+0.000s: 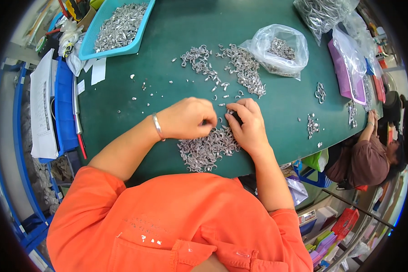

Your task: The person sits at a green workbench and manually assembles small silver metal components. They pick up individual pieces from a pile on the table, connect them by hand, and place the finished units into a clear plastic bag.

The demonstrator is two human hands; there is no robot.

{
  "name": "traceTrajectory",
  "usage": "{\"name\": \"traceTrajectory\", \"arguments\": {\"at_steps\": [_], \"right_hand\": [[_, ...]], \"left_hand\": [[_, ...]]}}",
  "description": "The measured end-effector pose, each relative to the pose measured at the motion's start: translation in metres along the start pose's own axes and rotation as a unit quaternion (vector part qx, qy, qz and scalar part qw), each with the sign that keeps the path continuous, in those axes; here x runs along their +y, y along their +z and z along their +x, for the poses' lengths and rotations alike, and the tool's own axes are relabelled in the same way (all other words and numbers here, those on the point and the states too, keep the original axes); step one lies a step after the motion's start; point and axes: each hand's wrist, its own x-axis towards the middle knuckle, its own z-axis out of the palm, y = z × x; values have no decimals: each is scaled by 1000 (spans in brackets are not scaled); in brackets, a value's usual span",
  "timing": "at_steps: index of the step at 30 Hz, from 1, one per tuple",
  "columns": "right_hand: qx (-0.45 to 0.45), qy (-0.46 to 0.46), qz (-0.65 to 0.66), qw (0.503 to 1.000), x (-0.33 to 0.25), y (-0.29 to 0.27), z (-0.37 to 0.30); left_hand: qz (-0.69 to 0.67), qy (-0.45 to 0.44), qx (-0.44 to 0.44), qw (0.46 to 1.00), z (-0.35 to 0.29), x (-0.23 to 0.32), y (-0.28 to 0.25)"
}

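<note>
The left hand (188,119), a silvery bracelet (157,127) on its wrist, curls over the upper edge of the near pile of small curved metal pieces (206,153); its fingertips are hidden, so I cannot tell whether it grips anything. Just beside it, the right hand (250,128) has thumb and forefinger nearly together, pinching a small metal piece (230,111). Beyond them on the green tabletop (109,129) lie two looser heaps, the right one (245,68) near an open clear plastic bag (261,41) holding more pieces. A light-blue basket (111,53) of metal parts stands far left; a purple basket (340,68) stands right, near a co-worker (365,161) at the table's edge.
</note>
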Motion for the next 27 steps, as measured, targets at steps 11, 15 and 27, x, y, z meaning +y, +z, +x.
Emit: {"name": "traceTrajectory", "arguments": {"at_steps": [11,15,27], "right_hand": [[-50,-19,144,988,-2,-22,-5],[60,-28,-73,995,9,-5,11],[-5,-44,-23,999,6,4,11]], "left_hand": [[34,28,61,997,15,-17,23],[-49,6,-50,998,7,3,-1],[123,5,152,981,20,-27,25]]}}
